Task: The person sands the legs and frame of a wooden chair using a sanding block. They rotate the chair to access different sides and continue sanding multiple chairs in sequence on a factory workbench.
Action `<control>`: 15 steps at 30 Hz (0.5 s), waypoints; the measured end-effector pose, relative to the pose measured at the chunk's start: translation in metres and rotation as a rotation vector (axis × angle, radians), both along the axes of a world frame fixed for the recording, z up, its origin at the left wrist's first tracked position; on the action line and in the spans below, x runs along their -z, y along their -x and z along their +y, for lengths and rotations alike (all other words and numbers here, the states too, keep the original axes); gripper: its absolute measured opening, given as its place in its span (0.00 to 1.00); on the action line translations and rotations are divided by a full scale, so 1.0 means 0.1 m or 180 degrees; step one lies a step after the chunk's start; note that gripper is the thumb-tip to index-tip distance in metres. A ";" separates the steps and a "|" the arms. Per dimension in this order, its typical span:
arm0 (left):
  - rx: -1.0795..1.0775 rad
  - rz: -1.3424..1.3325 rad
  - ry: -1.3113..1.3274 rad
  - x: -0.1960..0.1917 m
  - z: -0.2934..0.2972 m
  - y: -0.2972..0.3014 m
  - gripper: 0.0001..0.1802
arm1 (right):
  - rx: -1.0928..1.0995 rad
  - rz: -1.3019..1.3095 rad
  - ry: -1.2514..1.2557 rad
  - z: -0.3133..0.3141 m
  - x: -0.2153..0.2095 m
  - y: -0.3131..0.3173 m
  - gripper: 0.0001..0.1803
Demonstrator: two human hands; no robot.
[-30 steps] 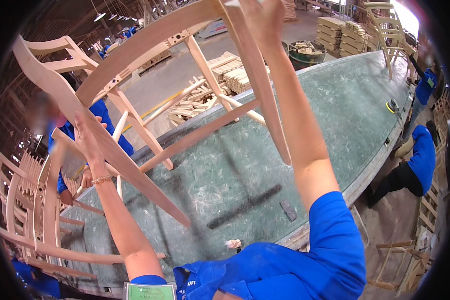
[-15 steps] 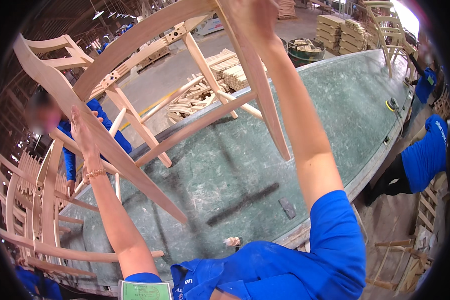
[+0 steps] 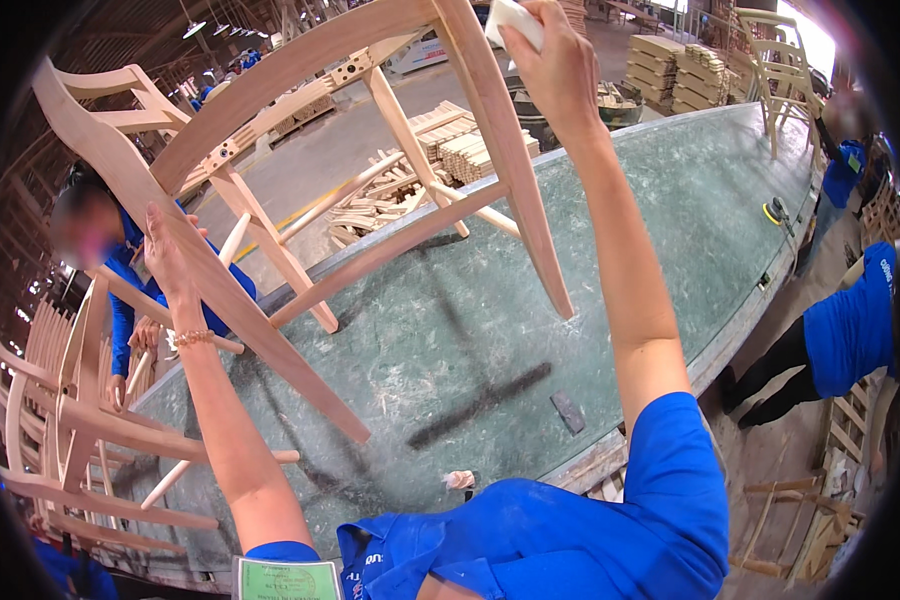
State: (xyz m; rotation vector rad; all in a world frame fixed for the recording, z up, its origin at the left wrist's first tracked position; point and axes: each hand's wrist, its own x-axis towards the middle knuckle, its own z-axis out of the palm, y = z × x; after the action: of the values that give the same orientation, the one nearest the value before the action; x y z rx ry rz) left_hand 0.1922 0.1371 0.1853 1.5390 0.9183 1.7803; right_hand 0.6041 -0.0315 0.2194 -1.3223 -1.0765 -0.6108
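A bare wooden chair frame [image 3: 320,285] stands tilted on the green-topped table [image 3: 470,400], its curved rails and legs before me. My left hand [image 3: 168,255] grips its left side post, with the fingers partly hidden behind the wood. Off to the right of the frame's other post, my raised right hand [image 3: 560,75] pinches a white pad [image 3: 515,25], apart from the chair. On the tabletop near my body lie a dark grey flat block [image 3: 568,412] and a small pale crumpled piece [image 3: 460,480].
At left, a person in blue [image 3: 120,300] handles another wooden chair [image 3: 90,420]. A further chair [image 3: 775,80] stands at the table's far right, near a yellow-and-black tool [image 3: 778,213]. Stacked wood strips [image 3: 470,150] lie beyond the table; another person [image 3: 840,320] stands right.
My right hand has moved right, away from the chair's right post, and the white pad now shows in it. My left hand stays on its post. The co-worker's chair at left has shifted.
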 end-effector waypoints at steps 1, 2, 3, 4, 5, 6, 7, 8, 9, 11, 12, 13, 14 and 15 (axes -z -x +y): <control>-0.0054 0.0002 0.0004 -0.01 -0.01 -0.02 0.31 | -0.0209 0.0194 0.0075 -0.05 -0.06 0.02 0.12; -0.0050 0.0026 -0.0012 0.00 -0.03 -0.03 0.31 | -0.0059 -0.0202 -0.0256 -0.01 -0.09 0.04 0.11; -0.0051 0.0050 -0.0026 0.01 -0.06 -0.03 0.31 | 0.0088 -0.0597 -0.0585 0.05 -0.16 0.07 0.10; -0.0055 0.0073 -0.0057 -0.01 -0.09 -0.01 0.31 | 0.0236 -0.0993 -0.0930 0.10 -0.23 0.10 0.09; -0.0013 0.0058 -0.0064 -0.01 -0.09 -0.01 0.31 | 0.0392 -0.1148 -0.0955 0.17 -0.27 0.11 0.08; 0.0033 0.0042 -0.0070 -0.01 -0.08 -0.01 0.31 | 0.0541 -0.1298 -0.0807 0.23 -0.31 0.13 0.08; 0.0092 0.0018 -0.0074 -0.01 -0.07 -0.03 0.31 | 0.0700 -0.1457 -0.0653 0.32 -0.31 0.10 0.08; 0.0139 -0.0008 -0.0071 -0.01 -0.06 -0.08 0.31 | 0.0887 -0.1627 -0.0495 0.37 -0.29 0.03 0.08; 0.0204 -0.0039 -0.0071 -0.01 -0.04 -0.16 0.31 | 0.0719 -0.1726 -0.0459 0.38 -0.23 -0.06 0.13; 0.0089 -0.0022 -0.0063 0.02 0.00 -0.07 0.31 | 0.0829 -0.1962 -0.0124 0.33 0.10 -0.05 0.08; 0.0002 0.0010 -0.0093 0.02 0.01 0.01 0.31 | 0.0868 -0.2070 0.0022 0.24 0.26 0.00 0.06; -0.0069 0.0040 -0.0125 0.01 0.02 0.08 0.31 | 0.0733 -0.1790 0.0178 0.12 0.41 0.07 0.06; -0.0006 0.0021 -0.0134 0.00 0.04 0.09 0.31 | 0.0652 -0.1518 0.0361 -0.03 0.54 0.08 0.07; 0.0102 -0.0003 -0.0116 -0.02 0.06 0.07 0.31 | 0.0661 -0.1296 0.0278 -0.17 0.62 -0.02 0.08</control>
State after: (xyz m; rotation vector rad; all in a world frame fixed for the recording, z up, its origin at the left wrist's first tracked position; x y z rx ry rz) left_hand 0.1854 0.1429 0.1876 1.5668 0.8603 1.7841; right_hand 0.6060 -0.0481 0.1570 -1.4319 -1.3129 -1.0301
